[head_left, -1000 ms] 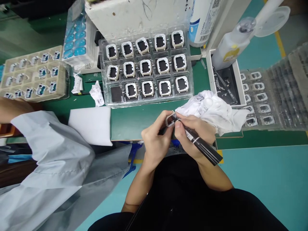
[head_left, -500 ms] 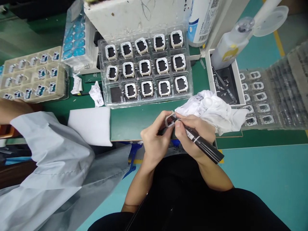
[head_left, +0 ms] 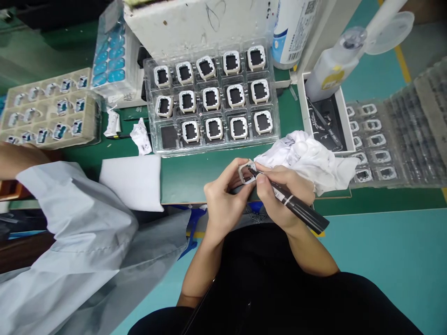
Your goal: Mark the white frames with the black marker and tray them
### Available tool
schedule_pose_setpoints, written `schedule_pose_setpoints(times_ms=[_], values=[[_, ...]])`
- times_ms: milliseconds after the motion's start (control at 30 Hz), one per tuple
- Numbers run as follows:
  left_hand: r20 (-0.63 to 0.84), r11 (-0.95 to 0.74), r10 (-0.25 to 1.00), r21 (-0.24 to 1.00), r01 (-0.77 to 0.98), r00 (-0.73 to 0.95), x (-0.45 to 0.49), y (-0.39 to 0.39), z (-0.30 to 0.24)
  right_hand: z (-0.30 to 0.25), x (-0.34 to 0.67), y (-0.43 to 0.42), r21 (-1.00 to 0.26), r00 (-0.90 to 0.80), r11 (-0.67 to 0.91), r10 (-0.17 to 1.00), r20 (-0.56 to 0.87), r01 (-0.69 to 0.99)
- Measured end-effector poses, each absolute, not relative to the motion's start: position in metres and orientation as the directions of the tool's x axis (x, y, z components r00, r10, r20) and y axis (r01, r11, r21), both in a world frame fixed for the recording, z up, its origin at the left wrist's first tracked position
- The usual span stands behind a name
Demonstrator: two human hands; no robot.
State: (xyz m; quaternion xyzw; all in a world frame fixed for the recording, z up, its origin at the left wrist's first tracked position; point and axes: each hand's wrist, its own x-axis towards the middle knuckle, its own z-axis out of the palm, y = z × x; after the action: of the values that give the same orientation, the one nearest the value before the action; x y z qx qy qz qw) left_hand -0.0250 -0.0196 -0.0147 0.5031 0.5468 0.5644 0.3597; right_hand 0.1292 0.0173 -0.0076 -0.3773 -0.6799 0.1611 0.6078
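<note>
Between thumb and fingers, my left hand (head_left: 225,197) grips a small white watch-case frame (head_left: 241,173) over the front edge of the bench. My right hand (head_left: 284,193) is closed around a black marker pen (head_left: 303,211), whose tip points into the frame from the right. Whether the tip touches the frame's inner edge I cannot tell. Beyond my hands lies a clear plastic tray (head_left: 223,148) holding several similar white frames, with one pocket at its front left showing only dark lining. A crumpled white cloth (head_left: 300,156) rests just past my right hand.
A co-worker's grey sleeve (head_left: 80,209) and hand (head_left: 21,160) are at the left, by a beige tray (head_left: 94,125) of parts. A folded white cloth (head_left: 131,181) lies on the bench. At right stand a white box (head_left: 349,135) with a bottle (head_left: 324,70) and more trays (head_left: 398,139).
The watch-case frame has turned slightly in my left fingers, showing more of its opening. My right hand and the marker have shifted a little right.
</note>
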Motion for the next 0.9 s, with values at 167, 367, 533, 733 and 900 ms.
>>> schedule_pose_setpoints(times_ms=[167,367,533,733,900], values=[[0.173,-0.145,0.96,0.98,0.134,-0.222,-0.0268,-0.0182,-0.0132,-0.007,0.1262,0.0185,-0.684,0.047,0.655,0.71,0.702,0.323],[0.175,-0.147,0.96,0.979,0.139,-0.219,-0.0264,-0.0193,-0.0141,-0.0069,0.1253,0.0179,-0.695,0.05,0.647,0.72,0.693,0.314],[0.192,-0.151,0.952,0.972,0.182,-0.237,-0.0257,-0.0204,-0.0154,-0.006,0.1262,0.0167,-0.7,0.053,0.642,0.724,0.688,0.313],[0.222,-0.173,0.944,0.963,0.207,-0.242,-0.0247,-0.0214,-0.0184,-0.0058,0.1274,0.0159,-0.697,0.035,0.64,0.728,0.685,0.324],[0.232,-0.169,0.943,0.952,0.254,-0.239,-0.0245,-0.022,-0.0175,-0.0066,0.1273,0.0153,-0.706,0.037,0.629,0.738,0.674,0.324]])
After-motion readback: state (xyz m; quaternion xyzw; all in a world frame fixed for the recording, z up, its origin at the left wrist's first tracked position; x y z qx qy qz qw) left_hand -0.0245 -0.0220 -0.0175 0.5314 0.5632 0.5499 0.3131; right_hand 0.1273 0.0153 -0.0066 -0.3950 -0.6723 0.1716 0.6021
